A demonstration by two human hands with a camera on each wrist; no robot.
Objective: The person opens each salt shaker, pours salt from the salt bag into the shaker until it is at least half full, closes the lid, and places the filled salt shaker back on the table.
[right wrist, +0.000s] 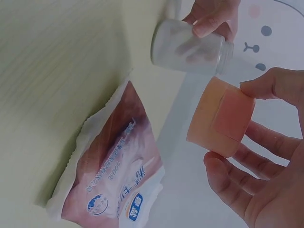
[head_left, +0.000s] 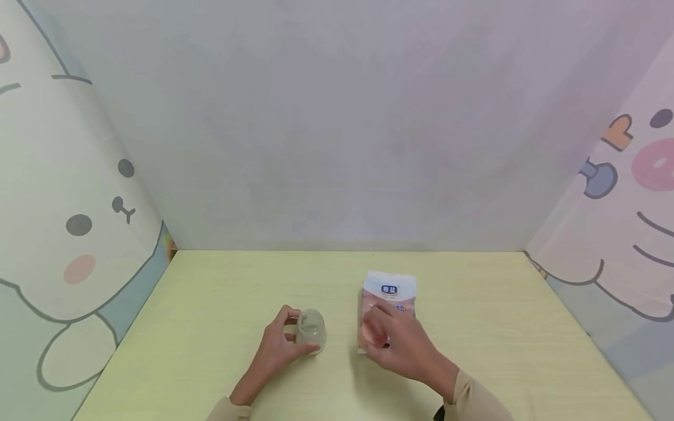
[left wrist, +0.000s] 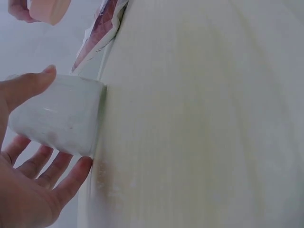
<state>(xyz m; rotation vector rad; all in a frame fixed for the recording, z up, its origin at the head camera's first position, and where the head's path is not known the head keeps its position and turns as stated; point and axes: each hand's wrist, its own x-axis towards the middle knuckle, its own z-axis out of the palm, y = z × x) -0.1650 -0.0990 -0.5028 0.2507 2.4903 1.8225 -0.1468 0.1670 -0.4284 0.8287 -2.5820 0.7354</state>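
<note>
While the left hand [head_left: 278, 344] clasps a clear jar [left wrist: 61, 114], fingers around it | right hand [head_left: 404, 348] pinches orange cap [right wrist: 221, 117] | bag [right wrist: 114, 166] nearby

Okay so the jar [head_left: 312, 330] stands upright on the table [head_left: 474, 316], a bit left of the middle, with the left hand [head_left: 278, 345] around it, thumb on the near side, fingers on the left and far side. The bag [head_left: 388, 286] lies to the jar's right with a gap between, and its top end reaches further back. The right hand [head_left: 405, 345] has the cap [right wrist: 222, 116] up over the bag's near part. Wall [head_left: 337, 128] behind the table, one sheet [head_left: 74, 193] left, another right.
</note>
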